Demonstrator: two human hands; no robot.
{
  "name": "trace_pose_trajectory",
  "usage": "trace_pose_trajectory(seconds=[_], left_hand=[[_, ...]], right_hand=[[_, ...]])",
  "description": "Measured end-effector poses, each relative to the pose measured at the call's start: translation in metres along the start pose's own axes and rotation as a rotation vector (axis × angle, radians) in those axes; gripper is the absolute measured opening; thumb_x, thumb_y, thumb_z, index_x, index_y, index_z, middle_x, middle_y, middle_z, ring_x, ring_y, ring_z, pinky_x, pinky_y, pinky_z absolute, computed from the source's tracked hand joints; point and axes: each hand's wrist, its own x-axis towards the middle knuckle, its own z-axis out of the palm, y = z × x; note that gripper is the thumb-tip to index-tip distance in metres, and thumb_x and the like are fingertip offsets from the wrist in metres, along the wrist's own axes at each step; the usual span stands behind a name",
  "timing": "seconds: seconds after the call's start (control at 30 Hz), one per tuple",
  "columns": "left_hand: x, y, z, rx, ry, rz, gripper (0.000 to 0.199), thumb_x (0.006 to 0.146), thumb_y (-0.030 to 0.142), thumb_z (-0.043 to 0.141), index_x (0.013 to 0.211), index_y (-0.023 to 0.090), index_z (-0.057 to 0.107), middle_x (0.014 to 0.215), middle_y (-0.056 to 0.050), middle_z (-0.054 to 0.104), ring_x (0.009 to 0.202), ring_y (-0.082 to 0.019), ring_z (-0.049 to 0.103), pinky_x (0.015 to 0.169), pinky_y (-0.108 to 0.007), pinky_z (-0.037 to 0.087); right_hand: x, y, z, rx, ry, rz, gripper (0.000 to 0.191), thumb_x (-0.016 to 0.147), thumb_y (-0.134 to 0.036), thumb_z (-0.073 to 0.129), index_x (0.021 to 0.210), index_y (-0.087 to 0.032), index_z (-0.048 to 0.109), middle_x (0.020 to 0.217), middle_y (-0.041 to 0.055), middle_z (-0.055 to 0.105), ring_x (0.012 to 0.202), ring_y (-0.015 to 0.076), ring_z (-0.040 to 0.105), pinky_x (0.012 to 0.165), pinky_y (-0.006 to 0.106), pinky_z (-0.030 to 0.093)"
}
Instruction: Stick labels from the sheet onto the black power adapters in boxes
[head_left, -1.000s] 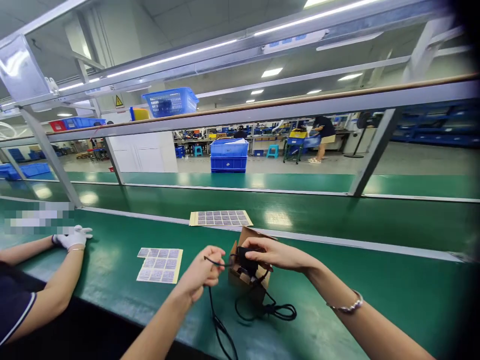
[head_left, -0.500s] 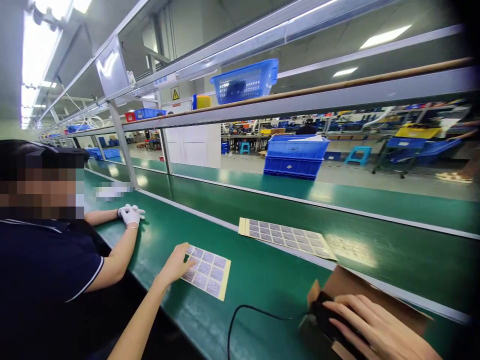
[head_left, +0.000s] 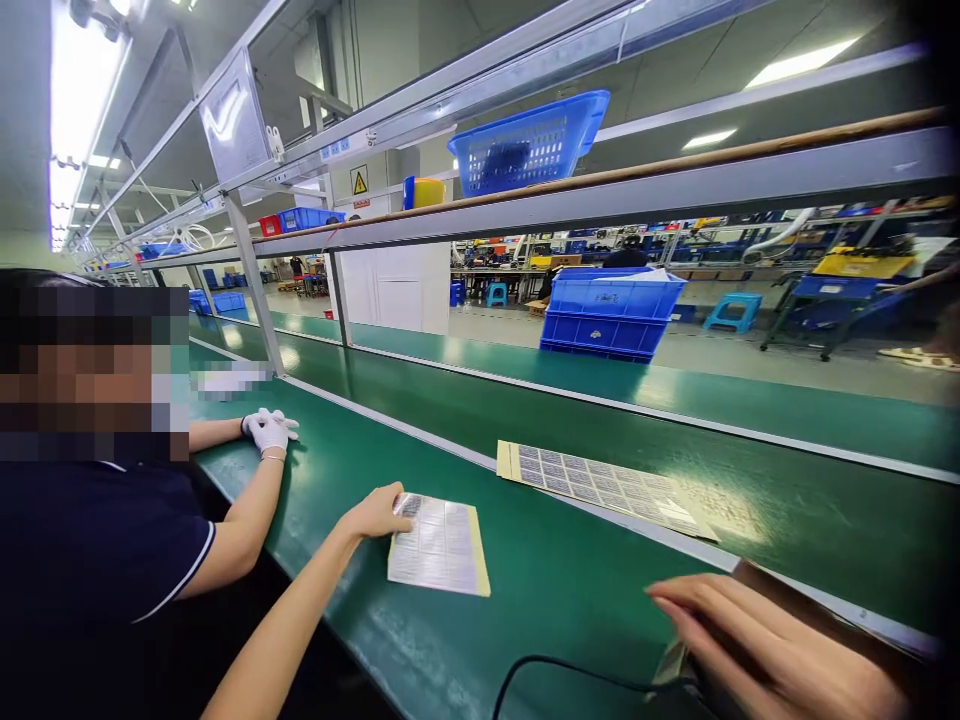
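Head view: left hand (head_left: 379, 513) pinches a label sheet (head_left: 442, 550) at its left edge, thumb on top, fingers nearly closed; how firm the pinch is, cannot tell. Glare washes out the print. Sheet is over the green work surface (head_left: 570, 590); flat contact or slightly raised, unclear. Right hand (head_left: 772, 640) is at lower right beside a brown carton (head_left: 832, 620), fingers bent and bunched. Whether they grip anything, cannot tell: the hand hides what is beneath. A black cable (head_left: 555, 660) curves out from under them toward the lower picture edge.

Risks (judgement): hold is at one edge only, so a quick pull could crease the sheet or let it slip. Thumb presses on labels; sliding it might lift a corner. Cable loop lies slack; catching it could drag whatever it joins.

Surface and room: smooth green top, lamp reflections. Pale strip (head_left: 442, 445) runs lengthwise; a second label sheet (head_left: 600, 485) overlaps it. Co-worker's white-gloved hands (head_left: 270, 430) rest on the surface at left. Raised shelf (head_left: 675, 205) bears a blue basket (head_left: 525, 150). Stacked blue crates (head_left: 607, 325) stand opposite; behind, a blue stool (head_left: 735, 312) and cluttered benches.
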Motion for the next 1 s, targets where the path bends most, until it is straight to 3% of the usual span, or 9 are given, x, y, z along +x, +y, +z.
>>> trace_pose_trajectory(seconds=[0.03, 0.1, 0.23, 0.3, 0.4, 0.5, 0.63, 0.77, 1.0], left_hand=[[-0.009, 0.012, 0.004, -0.056, 0.003, 0.012, 0.030, 0.072, 0.031, 0.066, 0.084, 0.021, 0.040, 0.090, 0.000, 0.054, 0.082, -0.019, 0.056, 0.065, -0.027, 0.045], [-0.029, 0.040, 0.014, -0.181, 0.030, 0.059, 0.026, 0.078, 0.030, 0.060, 0.091, 0.022, 0.038, 0.093, 0.002, 0.055, 0.079, -0.015, 0.055, 0.061, -0.023, 0.044], [-0.068, 0.099, 0.041, -0.503, 0.123, 0.191, 0.028, 0.071, 0.020, 0.067, 0.085, 0.021, 0.043, 0.077, 0.007, 0.050, 0.069, -0.009, 0.045, 0.059, -0.020, 0.036], [-0.084, 0.116, 0.051, -0.601, 0.124, 0.214, 0.029, 0.069, 0.016, 0.069, 0.083, 0.020, 0.045, 0.073, 0.008, 0.047, 0.066, -0.008, 0.041, 0.057, -0.020, 0.033], [-0.099, 0.125, 0.058, -0.832, 0.023, 0.219, 0.033, 0.069, 0.020, 0.074, 0.089, 0.019, 0.047, 0.076, 0.006, 0.050, 0.068, -0.009, 0.044, 0.058, -0.021, 0.037], [-0.105, 0.121, 0.064, -1.019, -0.029, 0.231, 0.034, 0.073, 0.028, 0.075, 0.094, 0.016, 0.050, 0.082, 0.001, 0.054, 0.071, -0.011, 0.049, 0.063, -0.024, 0.045], [-0.104, 0.121, 0.079, -1.012, 0.109, 0.241, 0.025, 0.079, 0.028, 0.071, 0.093, 0.015, 0.055, 0.083, 0.000, 0.054, 0.071, -0.011, 0.049, 0.065, -0.024, 0.045], [-0.105, 0.128, 0.095, -1.009, 0.206, 0.272, 0.021, 0.083, 0.028, 0.069, 0.095, 0.016, 0.056, 0.083, 0.001, 0.053, 0.072, -0.010, 0.047, 0.066, -0.023, 0.042], [-0.113, 0.136, 0.107, -1.102, 0.249, 0.325, 0.023, 0.086, 0.033, 0.069, 0.099, 0.017, 0.058, 0.087, 0.000, 0.056, 0.076, -0.010, 0.049, 0.071, -0.022, 0.042]], right_hand=[[0.014, -0.016, 0.005, 0.040, -0.066, -0.061, 0.021, 0.096, -0.044, 0.052, 0.098, -0.031, 0.068, 0.091, 0.0015, 0.072, 0.076, 0.0173, 0.070, 0.063, 0.026, 0.057], [0.040, -0.047, 0.020, 0.127, -0.139, -0.091, 0.020, 0.098, -0.038, 0.047, 0.101, -0.028, 0.065, 0.095, 0.0027, 0.071, 0.081, 0.0167, 0.070, 0.065, 0.025, 0.056], [0.082, -0.088, 0.048, 0.350, -0.228, -0.014, 0.030, 0.096, -0.038, 0.050, 0.123, -0.026, 0.057, 0.127, 0.0097, 0.062, 0.083, 0.0165, 0.067, 0.074, 0.031, 0.057], [0.095, -0.095, 0.050, 0.477, -0.387, 0.041, 0.028, 0.095, -0.040, 0.052, 0.117, -0.024, 0.060, 0.111, 0.0069, 0.069, 0.077, 0.0157, 0.064, 0.071, 0.029, 0.055], [0.100, -0.094, 0.043, 0.566, -0.536, 0.093, 0.021, 0.095, -0.041, 0.053, 0.094, -0.023, 0.063, 0.080, -0.0002, 0.068, 0.071, 0.0153, 0.060, 0.063, 0.026, 0.048], [0.092, -0.090, 0.037, 0.556, -0.462, 0.079, 0.016, 0.094, -0.037, 0.055, 0.098, -0.023, 0.061, 0.084, 0.0000, 0.065, 0.071, 0.0146, 0.059, 0.063, 0.026, 0.048], [0.071, -0.093, 0.041, 0.445, -0.249, -0.040, 0.011, 0.097, -0.030, 0.053, 0.103, -0.023, 0.057, 0.099, 0.0033, 0.060, 0.079, 0.0143, 0.061, 0.072, 0.028, 0.051], [0.053, -0.103, 0.043, 0.362, -0.136, -0.061, 0.008, 0.098, -0.030, 0.053, 0.103, -0.024, 0.057, 0.092, 0.0016, 0.061, 0.081, 0.0153, 0.063, 0.071, 0.027, 0.053], [0.043, -0.112, 0.039, 0.353, -0.064, -0.023, 0.010, 0.099, -0.024, 0.052, 0.102, -0.025, 0.061, 0.097, 0.0030, 0.064, 0.086, 0.0163, 0.064, 0.073, 0.028, 0.055]])
